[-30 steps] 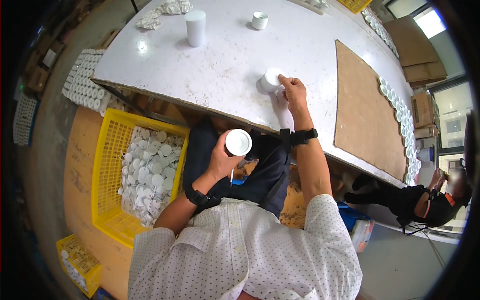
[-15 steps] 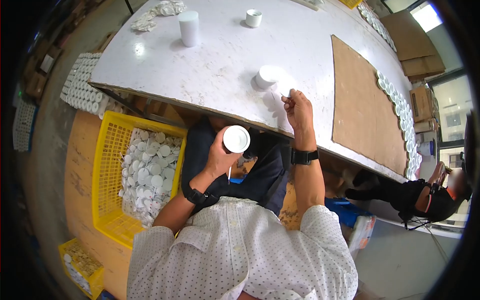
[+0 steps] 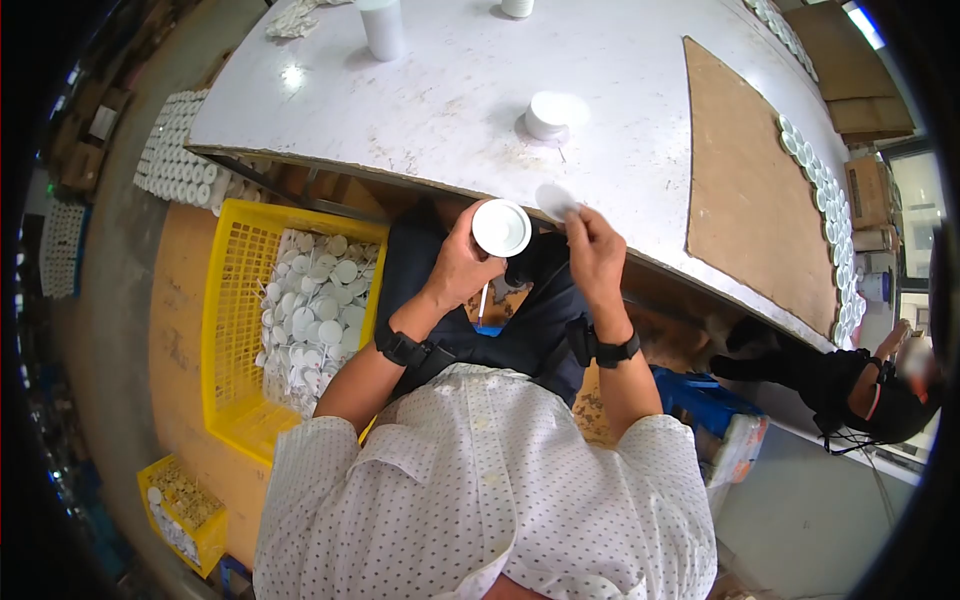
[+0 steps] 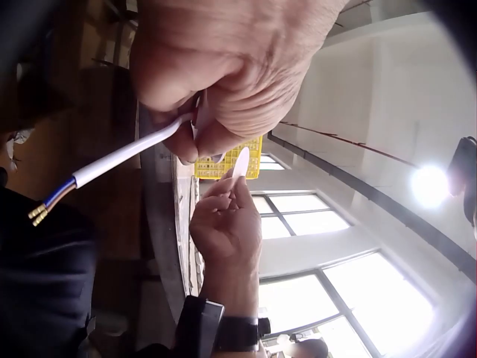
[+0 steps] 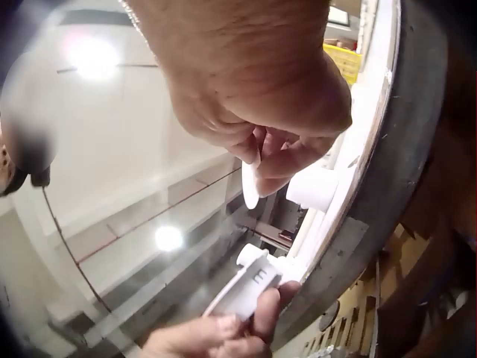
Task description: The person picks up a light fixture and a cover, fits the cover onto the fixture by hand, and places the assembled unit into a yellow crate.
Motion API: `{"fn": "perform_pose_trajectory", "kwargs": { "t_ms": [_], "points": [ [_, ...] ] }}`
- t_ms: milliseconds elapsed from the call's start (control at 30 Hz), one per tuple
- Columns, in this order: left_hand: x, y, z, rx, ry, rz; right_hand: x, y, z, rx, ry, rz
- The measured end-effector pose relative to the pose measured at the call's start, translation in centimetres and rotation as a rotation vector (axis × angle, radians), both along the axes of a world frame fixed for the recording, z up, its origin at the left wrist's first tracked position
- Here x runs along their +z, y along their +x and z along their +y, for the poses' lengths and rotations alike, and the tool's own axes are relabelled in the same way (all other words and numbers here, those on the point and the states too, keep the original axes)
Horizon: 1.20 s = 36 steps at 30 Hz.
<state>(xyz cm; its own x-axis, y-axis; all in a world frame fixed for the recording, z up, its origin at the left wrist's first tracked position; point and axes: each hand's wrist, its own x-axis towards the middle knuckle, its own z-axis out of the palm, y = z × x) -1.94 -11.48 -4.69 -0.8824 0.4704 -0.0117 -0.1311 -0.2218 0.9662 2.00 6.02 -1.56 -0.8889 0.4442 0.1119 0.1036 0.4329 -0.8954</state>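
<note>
My left hand (image 3: 458, 265) grips a white round cup-shaped housing (image 3: 502, 229), its open, rimmed face turned up. From beneath that hand a white cable (image 4: 123, 155) sticks out, ending in bare-tipped blue and brown wires. Just to the right, my right hand (image 3: 598, 255) pinches a thin white disc (image 3: 553, 201) by its edge, apart from the housing and close to the table's front edge. In the right wrist view the disc (image 5: 250, 186) appears edge-on. Beyond it on the table sits a short white stack of discs (image 3: 550, 116).
A yellow basket (image 3: 222, 340) full of white discs with wires stands at left. On the white table (image 3: 450, 110) are a tall white cylinder (image 3: 382, 28), a small white cup (image 3: 517, 8) and a cardboard sheet (image 3: 745, 190) edged with round white pieces. Another person (image 3: 850, 385) sits at right.
My right hand has drawn the white disc away from the stack, back toward the housing. The left hand has risen slightly, still gripping the housing.
</note>
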Motion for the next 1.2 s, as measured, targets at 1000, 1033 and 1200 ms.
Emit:
{"fn": "perform_pose_trajectory", "kwargs": {
  "t_ms": [1000, 1033, 1200],
  "points": [
    [0.4, 0.8, -0.1, 0.067, -0.136, -0.029, -1.9, 1.6, -2.0, 0.507, 0.766, 0.460],
    [0.2, 0.9, -0.1, 0.065, -0.136, -0.035, -2.0, 1.6, -1.9, 0.538, 0.773, 0.463],
    [0.0, 1.2, 0.2, 0.058, -0.138, -0.035, -2.5, 1.8, -1.1, 0.592, 0.800, 0.516]
  ]
}}
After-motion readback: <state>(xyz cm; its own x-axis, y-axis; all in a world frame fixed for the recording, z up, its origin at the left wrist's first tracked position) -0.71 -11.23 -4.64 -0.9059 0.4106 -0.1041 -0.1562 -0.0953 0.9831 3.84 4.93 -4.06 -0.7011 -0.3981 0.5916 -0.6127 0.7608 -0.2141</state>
